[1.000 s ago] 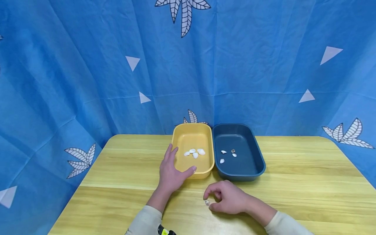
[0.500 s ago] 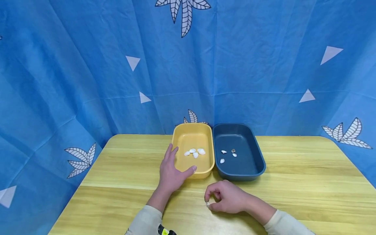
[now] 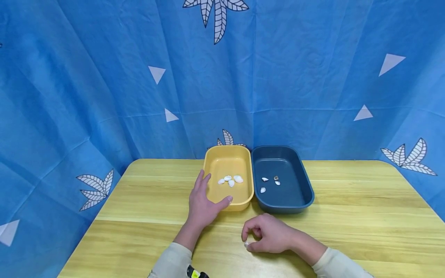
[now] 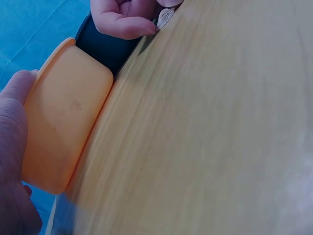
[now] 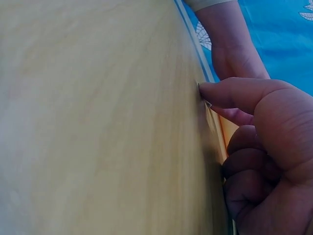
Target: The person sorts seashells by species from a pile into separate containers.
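In the head view my right hand (image 3: 270, 233) is low over the table with thumb and forefinger curled around a small pale seashell (image 3: 246, 243). The left wrist view shows the ribbed seashell (image 4: 166, 18) standing between those fingertips. My left hand (image 3: 203, 202) rests at the near left corner of a yellow tray (image 3: 252, 181), fingers spread along its side and thumb on the front rim. Several white seashells (image 3: 231, 183) lie in that tray. A dark blue tray (image 3: 306, 181) beside it contains several smaller seashells (image 3: 262, 190), one of them brownish.
Both trays stand side by side at the back of a wooden table (image 3: 146, 200). Behind the table hangs a blue curtain (image 3: 295, 77) with leaf and triangle prints. A black band with a yellow patch (image 3: 195, 274) is near the left sleeve.
The fingertips of my right hand have drawn together on the seashell, which is turned more upright and partly covered. My left hand and the trays have stayed put.
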`<action>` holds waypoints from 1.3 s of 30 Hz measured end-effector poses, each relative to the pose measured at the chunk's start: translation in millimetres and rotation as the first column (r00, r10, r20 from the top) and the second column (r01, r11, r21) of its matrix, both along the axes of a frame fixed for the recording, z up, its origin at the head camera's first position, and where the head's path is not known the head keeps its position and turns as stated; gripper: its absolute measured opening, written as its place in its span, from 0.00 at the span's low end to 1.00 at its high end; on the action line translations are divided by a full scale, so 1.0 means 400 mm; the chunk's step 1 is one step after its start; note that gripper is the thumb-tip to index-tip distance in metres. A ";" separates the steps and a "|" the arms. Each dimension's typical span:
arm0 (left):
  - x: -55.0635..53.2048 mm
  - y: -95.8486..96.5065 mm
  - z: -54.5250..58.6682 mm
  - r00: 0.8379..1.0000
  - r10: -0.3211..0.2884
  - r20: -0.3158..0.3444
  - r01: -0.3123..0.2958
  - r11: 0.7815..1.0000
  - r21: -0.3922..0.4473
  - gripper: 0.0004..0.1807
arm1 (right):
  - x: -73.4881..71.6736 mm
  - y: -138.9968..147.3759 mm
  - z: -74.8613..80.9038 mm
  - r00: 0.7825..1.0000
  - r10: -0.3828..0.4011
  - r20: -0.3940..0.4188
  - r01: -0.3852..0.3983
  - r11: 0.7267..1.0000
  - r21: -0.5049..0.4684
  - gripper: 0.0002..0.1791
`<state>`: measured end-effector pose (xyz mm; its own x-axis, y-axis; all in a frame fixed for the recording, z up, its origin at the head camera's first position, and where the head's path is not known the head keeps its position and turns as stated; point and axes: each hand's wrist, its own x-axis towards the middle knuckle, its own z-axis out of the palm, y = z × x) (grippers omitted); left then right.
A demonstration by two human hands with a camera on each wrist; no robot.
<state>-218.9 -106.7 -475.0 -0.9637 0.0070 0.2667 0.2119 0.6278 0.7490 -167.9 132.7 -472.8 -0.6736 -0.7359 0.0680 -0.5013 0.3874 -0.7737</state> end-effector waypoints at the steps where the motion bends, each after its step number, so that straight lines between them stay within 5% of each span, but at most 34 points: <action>1: 0.000 0.000 0.000 1.000 -0.001 -0.003 0.001 1.000 0.000 0.55 | 0.000 0.000 0.000 1.000 0.003 0.000 -0.003 1.000 -0.002 0.09; 28: -0.003 0.005 0.001 1.000 0.011 0.007 -0.011 1.000 -0.002 0.55 | -0.002 0.005 -0.005 0.998 -0.061 0.024 0.061 0.998 -0.019 0.08; 39: -0.003 0.004 -0.001 1.000 0.005 -0.001 -0.005 1.000 0.005 0.55 | 0.001 0.031 0.063 0.996 -0.093 0.007 0.093 0.995 -0.046 0.08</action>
<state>-219.9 -105.2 -475.6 -0.9635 0.0012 0.2677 0.2097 0.6250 0.7520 -167.6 145.0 -447.5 -0.7396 -0.6659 0.0972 -0.4607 0.3957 -0.7945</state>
